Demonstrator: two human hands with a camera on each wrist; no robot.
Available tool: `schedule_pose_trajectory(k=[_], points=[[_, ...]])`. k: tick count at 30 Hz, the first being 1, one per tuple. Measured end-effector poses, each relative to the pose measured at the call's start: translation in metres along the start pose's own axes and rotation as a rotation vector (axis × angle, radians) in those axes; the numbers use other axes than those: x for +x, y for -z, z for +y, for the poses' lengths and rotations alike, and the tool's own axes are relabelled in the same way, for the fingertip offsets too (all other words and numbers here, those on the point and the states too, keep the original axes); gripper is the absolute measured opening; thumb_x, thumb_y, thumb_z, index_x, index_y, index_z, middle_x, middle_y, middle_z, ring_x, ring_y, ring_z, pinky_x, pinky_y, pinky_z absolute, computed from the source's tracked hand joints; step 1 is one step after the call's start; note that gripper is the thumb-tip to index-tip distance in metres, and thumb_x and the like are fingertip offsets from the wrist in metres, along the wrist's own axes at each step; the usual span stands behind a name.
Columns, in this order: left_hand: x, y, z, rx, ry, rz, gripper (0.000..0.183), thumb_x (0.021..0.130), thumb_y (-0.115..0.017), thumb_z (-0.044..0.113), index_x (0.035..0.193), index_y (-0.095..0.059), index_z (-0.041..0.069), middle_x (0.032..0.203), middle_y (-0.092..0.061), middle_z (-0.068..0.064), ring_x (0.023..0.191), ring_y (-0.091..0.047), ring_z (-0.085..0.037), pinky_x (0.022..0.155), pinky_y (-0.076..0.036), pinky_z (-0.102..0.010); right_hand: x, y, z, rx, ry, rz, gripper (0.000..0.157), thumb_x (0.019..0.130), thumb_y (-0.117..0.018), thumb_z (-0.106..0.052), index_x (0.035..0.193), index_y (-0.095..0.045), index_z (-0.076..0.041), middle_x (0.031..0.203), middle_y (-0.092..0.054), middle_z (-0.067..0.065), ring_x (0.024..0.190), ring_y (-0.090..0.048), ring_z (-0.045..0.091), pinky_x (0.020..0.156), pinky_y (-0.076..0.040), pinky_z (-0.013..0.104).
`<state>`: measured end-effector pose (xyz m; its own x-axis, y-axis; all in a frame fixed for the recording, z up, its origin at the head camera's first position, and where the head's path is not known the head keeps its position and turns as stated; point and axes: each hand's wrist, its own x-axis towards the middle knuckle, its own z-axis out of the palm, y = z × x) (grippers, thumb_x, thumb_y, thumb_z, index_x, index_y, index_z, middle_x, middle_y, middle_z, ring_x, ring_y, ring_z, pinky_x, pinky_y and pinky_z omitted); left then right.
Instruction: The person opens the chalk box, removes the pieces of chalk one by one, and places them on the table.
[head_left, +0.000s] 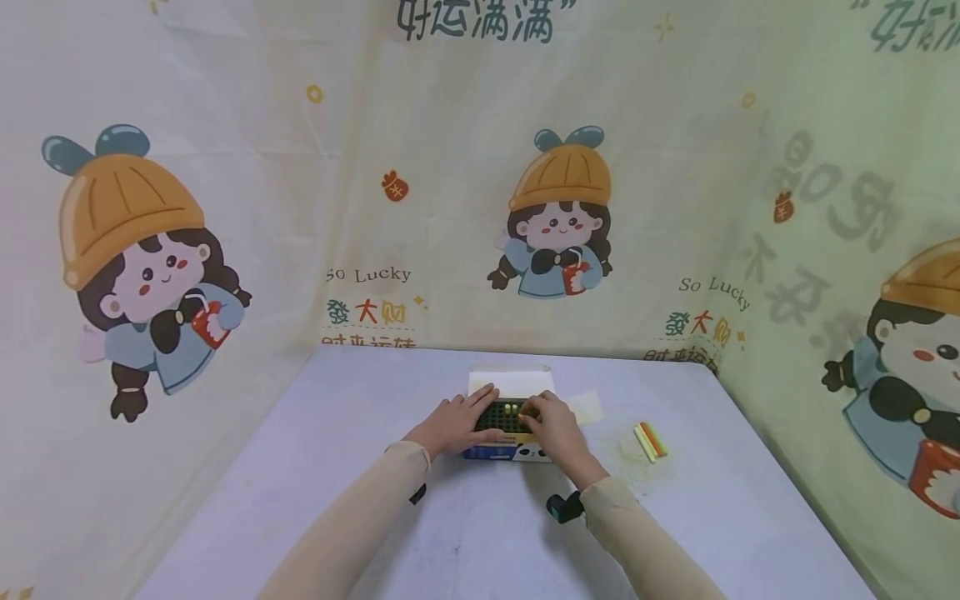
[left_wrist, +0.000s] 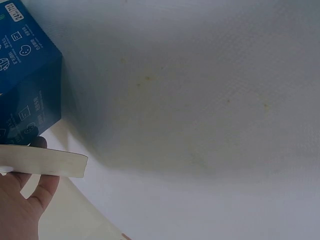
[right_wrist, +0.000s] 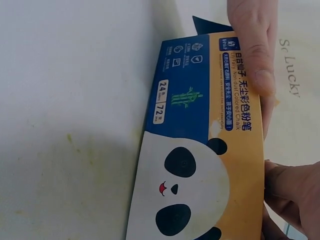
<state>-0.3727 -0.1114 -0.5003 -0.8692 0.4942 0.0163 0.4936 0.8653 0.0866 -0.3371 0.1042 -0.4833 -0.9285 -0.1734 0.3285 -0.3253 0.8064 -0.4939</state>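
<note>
A blue and orange box of colored chalk (right_wrist: 200, 150) with a panda on its front stands on the table. Its lid (head_left: 512, 383) is raised at the back, showing a dark gridded insert (head_left: 491, 419). Two pale yellow chalk sticks (head_left: 511, 409) poke up from the grid. My left hand (head_left: 452, 423) grips the box's left end, thumb along the front edge and fingers toward the back. Over the right part of the grid, my right hand (head_left: 553, 425) pinches a chalk stick, mostly hidden by its fingers. A cream flap (left_wrist: 45, 161) sticks out by the left hand.
Several chalk sticks (head_left: 650, 442), yellow, orange and green among them, lie together on the table right of the box. A pale flat sheet (head_left: 586, 407) is behind the right hand. Yellowish dust marks the white tabletop (head_left: 450, 533). A printed cloth (head_left: 450, 225) hangs around it.
</note>
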Motion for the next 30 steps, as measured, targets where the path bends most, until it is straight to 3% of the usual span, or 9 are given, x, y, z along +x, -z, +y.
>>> schedule_pose_trajectory(k=[14,23,30], points=[[-0.001,0.003,0.003,-0.002,-0.001,0.001,0.092,0.096,-0.033,0.082,0.168,-0.016,0.027,0.174,-0.017,0.007,0.138,-0.051,-0.033,0.110,-0.043,-0.055,-0.001,0.003,0.000,0.073,0.023,-0.005,0.004,0.097,-0.073,-0.011,0.101,-0.072,-0.010,0.098,-0.078,0.005,0.083,-0.071,0.015,0.072,-0.059,0.035],[0.000,0.002,0.001,-0.017,0.010,0.004,0.093,0.095,-0.033,0.083,0.168,-0.017,0.027,0.174,-0.018,0.006,0.138,-0.050,-0.033,0.112,-0.041,-0.056,0.002,0.009,-0.004,-0.001,0.006,-0.065,0.010,0.109,-0.056,-0.017,0.118,-0.056,-0.013,0.085,-0.072,0.005,0.063,-0.055,0.013,0.057,-0.045,0.029],[0.000,0.001,0.001,-0.021,0.008,0.006,0.093,0.095,-0.034,0.083,0.168,-0.018,0.026,0.174,-0.019,0.006,0.136,-0.052,-0.032,0.110,-0.043,-0.055,0.002,0.009,-0.004,0.016,-0.001,-0.075,0.011,0.109,-0.056,-0.018,0.118,-0.055,-0.013,0.093,-0.075,0.010,0.066,-0.061,0.014,0.058,-0.048,0.030]])
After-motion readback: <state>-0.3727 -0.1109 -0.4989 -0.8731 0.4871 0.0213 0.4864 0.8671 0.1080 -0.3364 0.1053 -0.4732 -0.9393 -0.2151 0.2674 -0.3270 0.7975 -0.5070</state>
